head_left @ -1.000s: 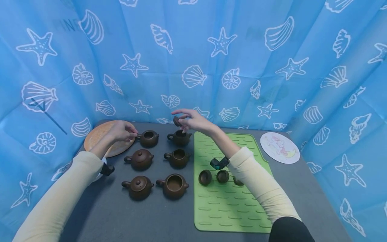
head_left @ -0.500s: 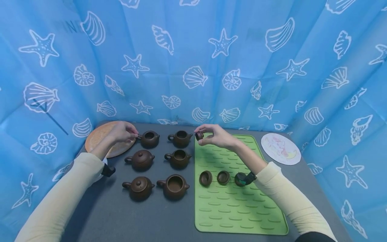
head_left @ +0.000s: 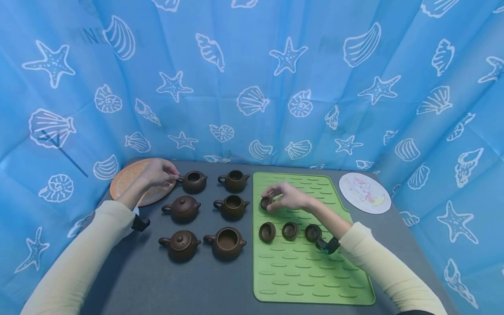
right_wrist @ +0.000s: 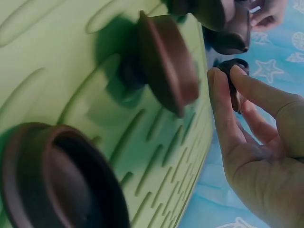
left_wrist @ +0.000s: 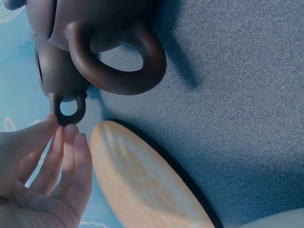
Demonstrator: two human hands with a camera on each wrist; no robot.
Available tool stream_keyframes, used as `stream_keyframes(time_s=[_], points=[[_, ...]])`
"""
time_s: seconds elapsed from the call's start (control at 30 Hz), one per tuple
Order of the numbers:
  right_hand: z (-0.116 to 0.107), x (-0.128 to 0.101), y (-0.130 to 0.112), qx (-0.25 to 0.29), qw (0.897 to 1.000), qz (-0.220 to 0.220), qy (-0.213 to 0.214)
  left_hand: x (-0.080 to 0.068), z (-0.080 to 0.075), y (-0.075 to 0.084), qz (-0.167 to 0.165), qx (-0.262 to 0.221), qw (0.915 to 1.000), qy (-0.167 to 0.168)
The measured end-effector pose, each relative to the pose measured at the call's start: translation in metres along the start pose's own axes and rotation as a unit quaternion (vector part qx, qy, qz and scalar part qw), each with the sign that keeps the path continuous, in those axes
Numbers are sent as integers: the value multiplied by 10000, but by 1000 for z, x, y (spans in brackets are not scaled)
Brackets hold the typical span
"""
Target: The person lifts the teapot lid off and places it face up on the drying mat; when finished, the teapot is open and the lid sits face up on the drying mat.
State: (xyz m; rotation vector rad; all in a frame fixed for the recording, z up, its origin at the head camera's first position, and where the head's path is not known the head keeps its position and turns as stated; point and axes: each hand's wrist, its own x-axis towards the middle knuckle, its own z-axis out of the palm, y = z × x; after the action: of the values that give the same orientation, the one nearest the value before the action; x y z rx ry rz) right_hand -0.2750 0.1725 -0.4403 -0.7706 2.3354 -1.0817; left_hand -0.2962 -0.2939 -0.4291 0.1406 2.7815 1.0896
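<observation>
At the back left, my left hand (head_left: 159, 172) pinches the handle of a lidless brown teapot (head_left: 194, 181); the left wrist view shows thumb and fingertips at the handle loop (left_wrist: 71, 114). My right hand (head_left: 289, 197) holds a small brown teapot lid (head_left: 265, 202) at the left side of the green mat (head_left: 299, 280). In the right wrist view the fingers partly cover that lid (right_wrist: 232, 88). Whether it touches the mat I cannot tell. Three more lids lie upside down in a row nearer on the mat, among them the left lid (head_left: 267, 232) and middle lid (head_left: 290, 231).
Left of the mat stand three more lidless teapots, such as the front one (head_left: 227, 243), and two lidded teapots, one of them in front (head_left: 180, 246). An orange-brown round board (head_left: 122, 181) lies under my left forearm. A white picture disc (head_left: 364, 192) lies at the right. Blue curtains (head_left: 252, 65) enclose the table.
My right hand has carried the lid from above the back middle teapot rightward and down to the mat's left side. My left hand has stayed at the teapot handle.
</observation>
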Motion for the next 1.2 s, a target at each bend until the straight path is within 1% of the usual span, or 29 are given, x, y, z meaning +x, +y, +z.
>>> stream_keyframes(time_s=[0.17, 0.37, 0.5, 0.7, 1.0, 1.2], points=[[4, 1, 7, -163, 9998, -58, -53, 1, 0, -2, 16, 16, 10000, 43], [6, 2, 7, -202, 9996, 144, -102, 1, 0, -3, -33, -43, 10000, 56], [7, 5, 6, -183, 9993, 197, -256, -1, 0, 0, -18, -70, 10000, 9], [7, 9, 3, -291, 9983, 104, -489, -3, -1, 2, 21, -85, 10000, 8], [7, 9, 2, -364, 9982, 50, -484, -2, -1, 2, -12, -19, 10000, 5], [4, 7, 5, -401, 9979, 197, -466, -3, -1, 2, -55, -21, 10000, -30]])
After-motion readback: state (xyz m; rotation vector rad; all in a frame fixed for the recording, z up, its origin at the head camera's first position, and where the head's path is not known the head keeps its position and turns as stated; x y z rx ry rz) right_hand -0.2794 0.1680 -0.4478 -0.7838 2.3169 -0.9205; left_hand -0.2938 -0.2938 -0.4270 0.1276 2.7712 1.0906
